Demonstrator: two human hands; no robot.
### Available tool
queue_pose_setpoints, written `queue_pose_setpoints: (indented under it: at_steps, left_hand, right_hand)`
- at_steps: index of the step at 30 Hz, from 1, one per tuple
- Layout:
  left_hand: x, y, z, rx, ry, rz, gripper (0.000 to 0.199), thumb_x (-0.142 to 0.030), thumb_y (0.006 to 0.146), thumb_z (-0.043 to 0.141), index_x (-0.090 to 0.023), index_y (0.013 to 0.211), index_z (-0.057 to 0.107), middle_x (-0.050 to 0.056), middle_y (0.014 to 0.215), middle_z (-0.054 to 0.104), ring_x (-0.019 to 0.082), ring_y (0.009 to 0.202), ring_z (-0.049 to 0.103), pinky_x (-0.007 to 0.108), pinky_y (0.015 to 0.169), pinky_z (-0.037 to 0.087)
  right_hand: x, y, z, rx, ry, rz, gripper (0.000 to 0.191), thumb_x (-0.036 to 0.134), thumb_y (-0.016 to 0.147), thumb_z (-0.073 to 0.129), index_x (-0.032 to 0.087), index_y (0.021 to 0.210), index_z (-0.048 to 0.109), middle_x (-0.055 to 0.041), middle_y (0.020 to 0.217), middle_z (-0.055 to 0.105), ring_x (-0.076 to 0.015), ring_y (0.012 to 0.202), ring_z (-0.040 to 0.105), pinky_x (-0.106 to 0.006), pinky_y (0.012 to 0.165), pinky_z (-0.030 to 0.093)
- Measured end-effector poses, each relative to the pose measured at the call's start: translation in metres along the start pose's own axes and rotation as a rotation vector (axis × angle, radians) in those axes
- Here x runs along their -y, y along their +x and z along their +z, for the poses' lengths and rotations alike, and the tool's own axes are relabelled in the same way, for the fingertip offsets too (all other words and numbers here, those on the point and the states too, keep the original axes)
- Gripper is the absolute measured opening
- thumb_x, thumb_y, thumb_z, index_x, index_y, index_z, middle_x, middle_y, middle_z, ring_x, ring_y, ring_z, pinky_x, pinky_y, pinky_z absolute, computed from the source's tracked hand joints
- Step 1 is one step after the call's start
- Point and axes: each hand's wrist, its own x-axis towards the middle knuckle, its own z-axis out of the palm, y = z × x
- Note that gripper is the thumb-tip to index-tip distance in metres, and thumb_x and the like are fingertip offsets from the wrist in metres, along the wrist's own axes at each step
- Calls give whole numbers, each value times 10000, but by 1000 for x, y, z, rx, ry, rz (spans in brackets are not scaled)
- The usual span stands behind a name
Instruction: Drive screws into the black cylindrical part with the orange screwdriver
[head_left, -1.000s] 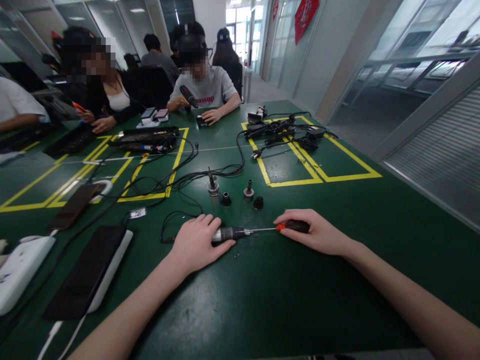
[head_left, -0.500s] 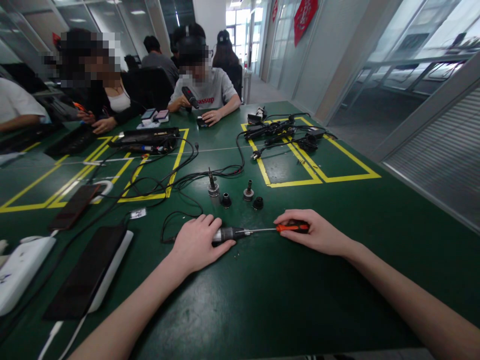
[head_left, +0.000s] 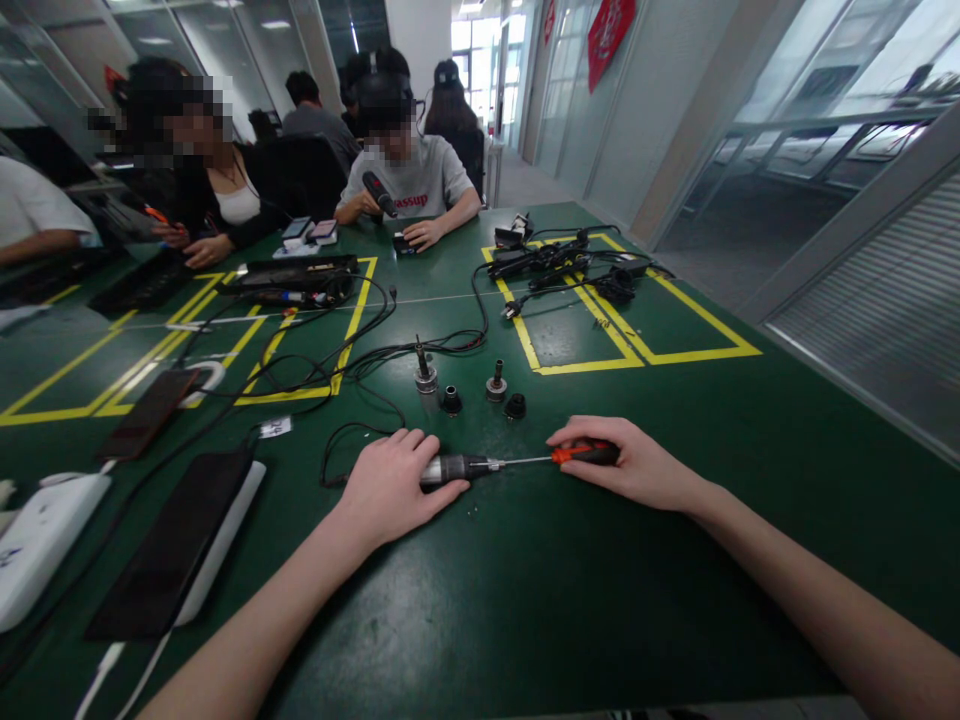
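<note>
The left hand (head_left: 390, 487) grips a metal cylinder (head_left: 448, 468) (lying flat), right hand (head_left: 630, 463) pinching the screwdriver (head_left: 559, 457) between them.

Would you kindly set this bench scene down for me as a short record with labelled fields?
Surface: green table with yellow tape lines
Left hand: closed on a grey metal cylindrical tool body lying on the table
Right hand: closed on an orange-and-black screwdriver, tip at the cylinder's end
Behind the hands: four small dark round metal parts, black cables
Far side: other people seated
</note>
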Motion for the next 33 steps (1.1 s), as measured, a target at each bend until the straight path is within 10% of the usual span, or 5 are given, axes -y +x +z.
queue_pose_setpoints:
  at_steps: [33]
  left_hand:
    - [9,1,-8,75,56,-15,512,-717,863,647,-219,982,624,100,972,733,319,931,709,397,764,543]
  right_hand:
    - [2,0,-1,45,41,46,348,483,973,624,205,1116,776,-86,1007,804,-238,904,756,-361,830,606]
